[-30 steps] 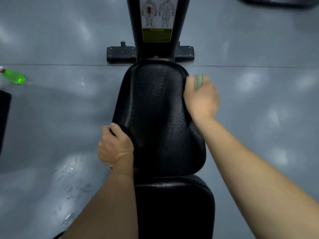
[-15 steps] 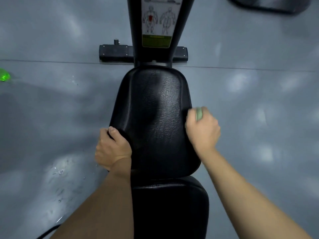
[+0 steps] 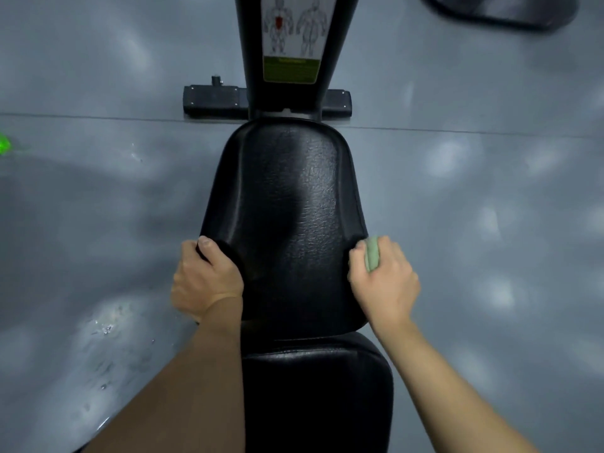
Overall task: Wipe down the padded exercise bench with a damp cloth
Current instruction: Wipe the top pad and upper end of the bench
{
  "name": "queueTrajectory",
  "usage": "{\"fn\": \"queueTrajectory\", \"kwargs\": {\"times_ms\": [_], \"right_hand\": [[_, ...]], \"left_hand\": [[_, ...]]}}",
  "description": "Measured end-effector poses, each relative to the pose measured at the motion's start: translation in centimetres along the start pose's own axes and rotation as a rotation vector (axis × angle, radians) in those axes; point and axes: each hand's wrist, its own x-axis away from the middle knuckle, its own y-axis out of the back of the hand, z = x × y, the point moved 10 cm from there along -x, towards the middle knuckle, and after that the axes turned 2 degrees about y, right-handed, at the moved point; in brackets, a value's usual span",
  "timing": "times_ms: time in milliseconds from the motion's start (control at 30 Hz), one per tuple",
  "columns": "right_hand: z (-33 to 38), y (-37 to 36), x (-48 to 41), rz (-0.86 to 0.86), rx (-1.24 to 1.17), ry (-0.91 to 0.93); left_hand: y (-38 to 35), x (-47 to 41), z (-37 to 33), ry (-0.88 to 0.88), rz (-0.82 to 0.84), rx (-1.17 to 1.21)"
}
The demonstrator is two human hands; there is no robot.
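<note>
1. Curled round a bunched green cloth (image 3: 372,254), the right hand (image 3: 384,282) presses it to the right edge of the pad (image 3: 287,197). Only a strip of cloth shows between thumb and fingers.
2. Left hand (image 3: 206,279) grips the opposite edge bare, thumb on top, fingers wrapped under and out of sight.
3. Filling mid-view, the black pad runs lengthwise from 12 to 6 o'clock. The seat (image 3: 317,393) butts against its 6 o'clock end.
4. Both hands sit level with each other, toward that 6 o'clock end. From the cloth, the pad's broad top face lies at 9 to 11 o'clock, and the short rest of the edge at 6.
5. The side edge looks like the step in hand. The right hand alone has the cloth, so a next stroke probably follows the 12–6 axis or swings toward 9 across the face.
6. At 12 stands a post (image 3: 250,44) with a label (image 3: 291,37). The grey floor (image 3: 474,223) shows wet drops (image 3: 104,328) at 8 o'clock.
</note>
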Motion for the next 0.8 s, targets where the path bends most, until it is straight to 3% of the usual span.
{"fn": "queueTrajectory", "kwargs": {"times_ms": [100,267,400,500,667,800], "right_hand": [[2.1,-1.1,-5.6,0.043,-0.015,-0.068],[3.1,-1.7,-6.3,-0.103,-0.090,-0.110],[1.4,-0.2,0.6,-0.225,0.048,0.144],[-0.7,-0.8,5.6,-0.194,0.036,0.231],[2.8,-0.3,2.9,-0.237,0.149,0.527],[5.9,0.6,-7.2,-0.263,0.054,0.282]], "left_hand": [[-0.1,0.1,0.3,0.019,0.008,-0.019],[0.0,0.1,0.2,0.014,-0.004,-0.003],[0.3,0.2,0.0,0.013,-0.011,-0.008],[0.1,0.1,0.1,0.013,-0.011,0.002],[0.1,0.1,0.4,0.012,-0.054,0.000],[0.2,0.2,0.4,0.015,-0.058,-0.014]]}}
